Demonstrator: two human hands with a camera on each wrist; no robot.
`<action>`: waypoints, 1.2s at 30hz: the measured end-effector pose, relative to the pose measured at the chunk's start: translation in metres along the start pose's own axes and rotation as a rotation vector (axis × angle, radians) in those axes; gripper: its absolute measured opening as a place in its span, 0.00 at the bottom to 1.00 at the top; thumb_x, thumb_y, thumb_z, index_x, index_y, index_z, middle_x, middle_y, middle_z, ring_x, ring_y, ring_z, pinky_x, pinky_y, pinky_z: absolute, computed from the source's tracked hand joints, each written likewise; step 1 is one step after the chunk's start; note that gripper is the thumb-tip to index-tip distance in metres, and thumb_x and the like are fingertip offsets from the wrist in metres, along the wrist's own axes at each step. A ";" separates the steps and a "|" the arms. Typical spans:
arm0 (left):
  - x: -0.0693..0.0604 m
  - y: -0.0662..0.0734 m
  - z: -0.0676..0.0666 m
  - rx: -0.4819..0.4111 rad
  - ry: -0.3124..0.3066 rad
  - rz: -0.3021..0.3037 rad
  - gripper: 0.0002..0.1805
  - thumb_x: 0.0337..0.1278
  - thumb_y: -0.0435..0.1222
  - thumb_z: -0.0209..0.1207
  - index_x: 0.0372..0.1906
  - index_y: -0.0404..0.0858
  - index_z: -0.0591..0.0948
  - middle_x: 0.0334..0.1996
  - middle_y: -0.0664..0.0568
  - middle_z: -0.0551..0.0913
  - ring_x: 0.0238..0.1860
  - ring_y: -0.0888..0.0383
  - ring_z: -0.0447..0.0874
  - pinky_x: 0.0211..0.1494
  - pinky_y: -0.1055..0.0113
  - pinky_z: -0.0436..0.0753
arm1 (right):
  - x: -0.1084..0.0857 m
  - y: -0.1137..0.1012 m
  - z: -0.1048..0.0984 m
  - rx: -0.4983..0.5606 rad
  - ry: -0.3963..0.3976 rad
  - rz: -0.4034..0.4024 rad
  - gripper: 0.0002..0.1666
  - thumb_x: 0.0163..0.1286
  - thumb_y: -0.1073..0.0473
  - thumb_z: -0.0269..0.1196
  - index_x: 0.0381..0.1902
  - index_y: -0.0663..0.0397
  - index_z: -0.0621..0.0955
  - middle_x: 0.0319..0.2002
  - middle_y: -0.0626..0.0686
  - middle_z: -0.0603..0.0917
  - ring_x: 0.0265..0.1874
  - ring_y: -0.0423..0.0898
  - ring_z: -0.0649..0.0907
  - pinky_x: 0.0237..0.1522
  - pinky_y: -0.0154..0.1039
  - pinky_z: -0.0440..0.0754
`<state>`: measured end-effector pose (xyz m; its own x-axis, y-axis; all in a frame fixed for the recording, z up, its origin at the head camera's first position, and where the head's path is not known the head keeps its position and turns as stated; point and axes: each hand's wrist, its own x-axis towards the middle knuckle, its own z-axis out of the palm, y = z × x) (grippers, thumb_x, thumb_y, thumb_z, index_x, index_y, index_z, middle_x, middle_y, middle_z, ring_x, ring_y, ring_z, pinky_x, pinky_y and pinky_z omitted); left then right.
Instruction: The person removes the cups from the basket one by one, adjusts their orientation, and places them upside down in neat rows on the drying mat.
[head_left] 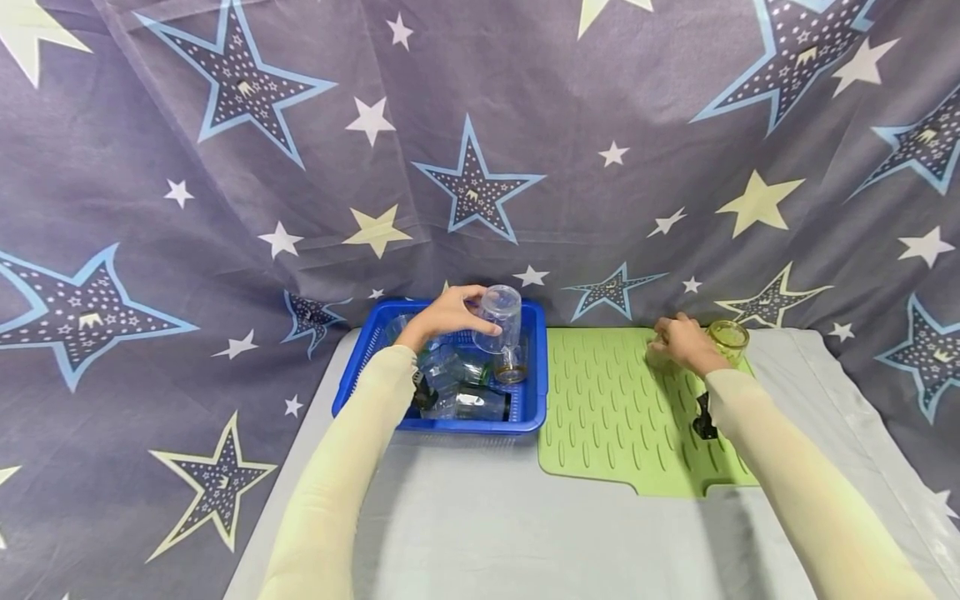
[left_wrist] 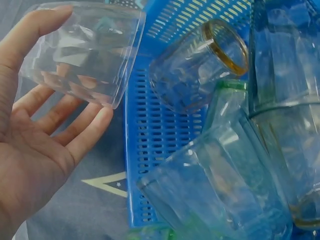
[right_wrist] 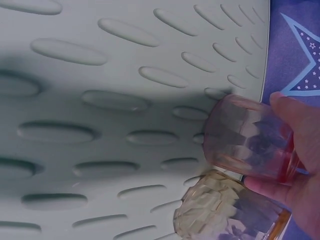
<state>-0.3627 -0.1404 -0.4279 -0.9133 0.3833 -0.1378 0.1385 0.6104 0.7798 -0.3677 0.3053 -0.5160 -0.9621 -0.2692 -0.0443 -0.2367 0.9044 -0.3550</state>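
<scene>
My left hand (head_left: 448,315) grips a clear glass (head_left: 501,307) above the back right part of a blue basket (head_left: 442,427). In the left wrist view, the thumb lies on one side of this glass and the fingers on the other. My right hand (head_left: 690,346) is at the back of a green ribbed mat (head_left: 600,400). Between its thumb and fingers it holds a pinkish glass with a red base (right_wrist: 245,135), mostly hidden in the head view. Close beside that glass stands a yellowish glass (head_left: 727,337).
Several glasses lie jumbled in the basket, among them one with an amber rim (left_wrist: 200,65) and a bluish one (left_wrist: 215,180). Basket and mat sit side by side on a pale-covered table (head_left: 480,517). A star-patterned cloth (head_left: 525,83) hangs close behind them.
</scene>
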 end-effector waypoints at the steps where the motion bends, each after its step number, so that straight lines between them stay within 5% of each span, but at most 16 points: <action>1: 0.001 0.000 0.000 -0.005 -0.004 0.006 0.43 0.50 0.46 0.76 0.73 0.48 0.72 0.65 0.46 0.73 0.58 0.48 0.77 0.62 0.50 0.81 | 0.000 0.000 0.000 -0.001 0.001 -0.002 0.25 0.73 0.57 0.64 0.58 0.72 0.78 0.47 0.71 0.76 0.48 0.71 0.78 0.47 0.63 0.78; 8: 0.002 0.007 0.003 -0.036 -0.031 0.048 0.36 0.51 0.44 0.75 0.68 0.48 0.77 0.54 0.48 0.77 0.51 0.50 0.76 0.56 0.56 0.80 | 0.000 0.001 0.000 -0.006 0.004 -0.012 0.26 0.73 0.56 0.64 0.59 0.71 0.77 0.47 0.71 0.76 0.51 0.73 0.77 0.49 0.65 0.78; 28: 0.008 0.017 0.015 -0.069 -0.037 0.113 0.30 0.50 0.43 0.76 0.60 0.49 0.81 0.46 0.51 0.79 0.45 0.52 0.78 0.50 0.59 0.80 | -0.003 -0.003 0.000 -0.037 -0.004 0.020 0.29 0.75 0.50 0.62 0.62 0.68 0.75 0.48 0.71 0.74 0.50 0.71 0.75 0.42 0.62 0.80; 36: 0.012 0.023 0.021 -0.071 -0.050 0.111 0.34 0.50 0.44 0.76 0.65 0.49 0.79 0.53 0.50 0.79 0.49 0.51 0.79 0.54 0.56 0.82 | -0.001 -0.006 -0.008 -0.047 -0.018 0.063 0.32 0.76 0.48 0.60 0.66 0.66 0.71 0.58 0.77 0.70 0.59 0.75 0.71 0.50 0.70 0.78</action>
<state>-0.3621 -0.1074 -0.4247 -0.8733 0.4811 -0.0769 0.2090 0.5125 0.8328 -0.3663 0.3028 -0.5069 -0.9727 -0.2170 -0.0822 -0.1825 0.9342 -0.3066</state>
